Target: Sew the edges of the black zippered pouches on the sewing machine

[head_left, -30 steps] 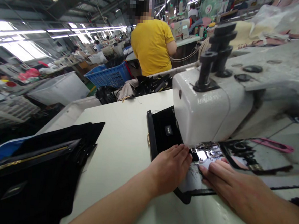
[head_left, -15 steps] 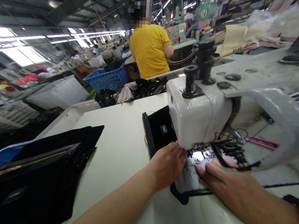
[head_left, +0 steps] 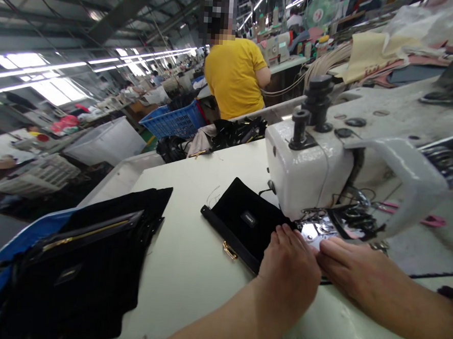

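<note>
A small black fabric pouch (head_left: pixel 242 223) with a tiny label and a gold zipper pull lies on the white table (head_left: pixel 189 269), partly under the head of a white sewing machine (head_left: pixel 307 169). My left hand (head_left: pixel 289 273) rests flat on the pouch's near corner, fingers pointing at the needle area. My right hand (head_left: pixel 345 266) lies flat beside it, fingertips at the shiny needle plate (head_left: pixel 315 230). Neither hand grips anything.
A stack of black pouches (head_left: pixel 78 268) sits at the left over a blue bin edge. A person in a yellow shirt (head_left: pixel 234 75) works at the far end, beside a blue basket (head_left: pixel 175 123). Pink scissors (head_left: pixel 430 219) lie to the right behind the machine.
The pouch has been turned and slid left, out from under the machine head. Both hands moved with it, toward me and closer together.
</note>
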Demonstrator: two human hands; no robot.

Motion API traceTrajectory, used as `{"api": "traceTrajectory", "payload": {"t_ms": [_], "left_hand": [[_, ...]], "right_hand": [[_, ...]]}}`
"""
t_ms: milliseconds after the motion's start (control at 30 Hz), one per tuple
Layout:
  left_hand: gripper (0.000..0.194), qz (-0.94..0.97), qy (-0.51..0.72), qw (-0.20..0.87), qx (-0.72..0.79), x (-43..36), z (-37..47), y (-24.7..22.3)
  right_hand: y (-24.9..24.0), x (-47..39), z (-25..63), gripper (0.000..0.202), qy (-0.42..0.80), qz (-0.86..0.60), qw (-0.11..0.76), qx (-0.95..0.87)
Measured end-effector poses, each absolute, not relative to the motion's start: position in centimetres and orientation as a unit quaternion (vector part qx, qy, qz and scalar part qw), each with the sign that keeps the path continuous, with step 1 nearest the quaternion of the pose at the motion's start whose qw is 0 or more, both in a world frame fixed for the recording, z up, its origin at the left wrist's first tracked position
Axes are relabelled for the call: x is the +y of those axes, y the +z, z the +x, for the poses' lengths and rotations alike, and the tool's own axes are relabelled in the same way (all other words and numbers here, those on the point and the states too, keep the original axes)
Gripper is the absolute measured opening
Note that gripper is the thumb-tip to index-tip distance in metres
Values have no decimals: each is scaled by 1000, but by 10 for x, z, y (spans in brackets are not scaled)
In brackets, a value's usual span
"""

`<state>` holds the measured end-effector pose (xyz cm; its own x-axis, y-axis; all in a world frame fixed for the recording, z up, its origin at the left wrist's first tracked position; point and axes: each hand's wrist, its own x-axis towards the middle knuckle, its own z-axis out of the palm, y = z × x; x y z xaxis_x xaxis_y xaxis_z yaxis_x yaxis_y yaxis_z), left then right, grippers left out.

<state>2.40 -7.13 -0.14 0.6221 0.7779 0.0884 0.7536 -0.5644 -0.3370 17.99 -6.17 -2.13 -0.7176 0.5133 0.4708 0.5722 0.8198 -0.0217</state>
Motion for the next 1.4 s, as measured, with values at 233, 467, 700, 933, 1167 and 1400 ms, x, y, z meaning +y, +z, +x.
{"api": "traceTrajectory", "payload": {"t_ms": [233, 467, 700, 933, 1167, 1400], "left_hand": [[31, -880, 35, 124, -458, -69, 32, -2], [27, -896, 29, -40, -440, -48, -10, 28], [73, -879, 26, -60, -472, -109, -26, 22], [50, -891, -65, -63, -445, -118, -23, 12], [66, -896, -54, -55, -437, -120, -19, 4], [62, -921, 17, -56, -384, -110, -12, 14]], "right_hand": [[-18, -62, 177, 40, -44, -308, 256, -915], [-21, -63, 179, 35, -17, -310, 208, -928], [-2, -79, 188, 38, 20, -201, 175, -964], [8, -86, 192, 38, 77, -184, 176, -964], [-2, -91, 186, 40, 76, -200, 194, -957], [-1, -85, 193, 48, 93, -213, 232, -945]]}}
